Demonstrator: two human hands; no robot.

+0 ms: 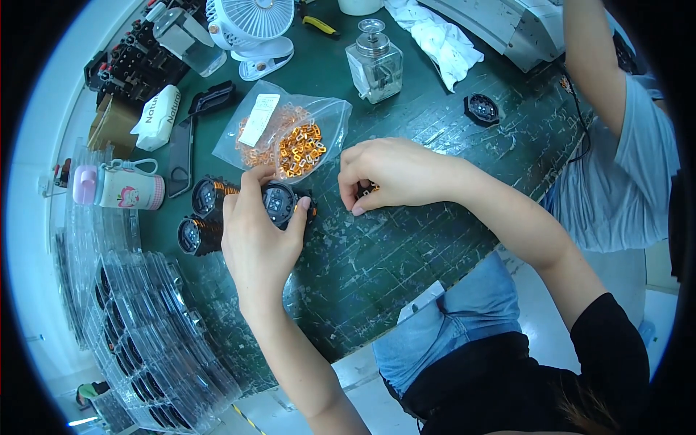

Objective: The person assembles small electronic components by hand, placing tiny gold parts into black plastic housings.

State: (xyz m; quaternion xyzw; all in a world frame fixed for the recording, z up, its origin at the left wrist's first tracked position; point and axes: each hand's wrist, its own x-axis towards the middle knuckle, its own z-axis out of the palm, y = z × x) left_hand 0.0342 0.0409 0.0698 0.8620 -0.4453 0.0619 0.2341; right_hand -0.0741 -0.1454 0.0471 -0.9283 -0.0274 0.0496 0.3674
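My left hand [259, 243] is closed round a black round housing [278, 203], thumb on its right side and fingers on its far left. Its dark round face points up, and a bit of orange shows at its right edge. Two stacks of similar black parts with orange edges, a far stack [206, 197] and a near stack [191, 235], stand just left of that hand. To the right, my right hand [399, 174] is curled low over the table, fingertips and thumb drawn in round small orange clips [367, 190], partly hidden by the fingers.
Beyond my hands lies an open plastic bag of orange clips [301, 151]. Behind it stand a white fan [254, 29] and a glass pump bottle [375, 69]. Clear trays [156, 326] are stacked at left; another black part [482, 109] and a co-worker's arm [594, 61] are at right.
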